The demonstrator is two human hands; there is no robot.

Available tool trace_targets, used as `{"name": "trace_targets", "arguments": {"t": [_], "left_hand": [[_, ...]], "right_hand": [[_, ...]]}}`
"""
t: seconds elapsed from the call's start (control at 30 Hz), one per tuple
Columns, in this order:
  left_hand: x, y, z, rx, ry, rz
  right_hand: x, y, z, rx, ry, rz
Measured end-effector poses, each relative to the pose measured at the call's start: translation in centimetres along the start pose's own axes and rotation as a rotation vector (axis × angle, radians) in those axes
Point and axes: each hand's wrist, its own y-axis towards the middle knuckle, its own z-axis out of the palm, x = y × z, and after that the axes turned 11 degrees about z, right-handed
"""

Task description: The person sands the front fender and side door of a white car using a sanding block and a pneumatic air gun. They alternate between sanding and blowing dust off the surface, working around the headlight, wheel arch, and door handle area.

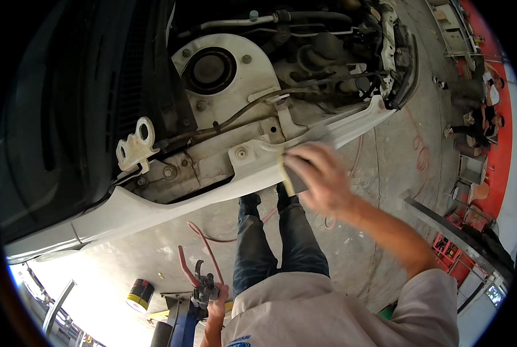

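Observation:
My right hand is closed around a flat grey pad with a pale yellow edge. The pad is at the outer edge of the car's white fender; motion blurs the fingers. Low down on the left, my left hand is closed on a dark metal tool with a lever and red hose, held away from the car. Part of this hand is hidden behind the tool. Above the fender lies the open engine bay, with a round strut mount and a white hinge bracket.
A red hose trails over the concrete floor. Lower left stand a black-and-yellow can and a blue post. On the right, a metal beam crosses near red shelving. Other people are by the far wall.

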Motion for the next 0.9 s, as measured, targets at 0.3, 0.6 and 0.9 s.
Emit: {"name": "trace_targets", "arguments": {"t": [0.3, 0.6, 0.9], "left_hand": [[-3.2, 0.1, 1.8, 0.002, -0.065, -0.014], [-3.5, 0.4, 2.2, -0.048, 0.005, 0.063], [-6.3, 3.1, 5.5, 0.025, 0.137, 0.182]], "right_hand": [[3.5, 0.9, 3.4, -0.098, 0.183, -0.271], [-5.4, -3.7, 0.5, -0.406, 0.055, 0.369], [-1.1, -3.4, 5.3, -0.437, 0.098, 0.115]]}}
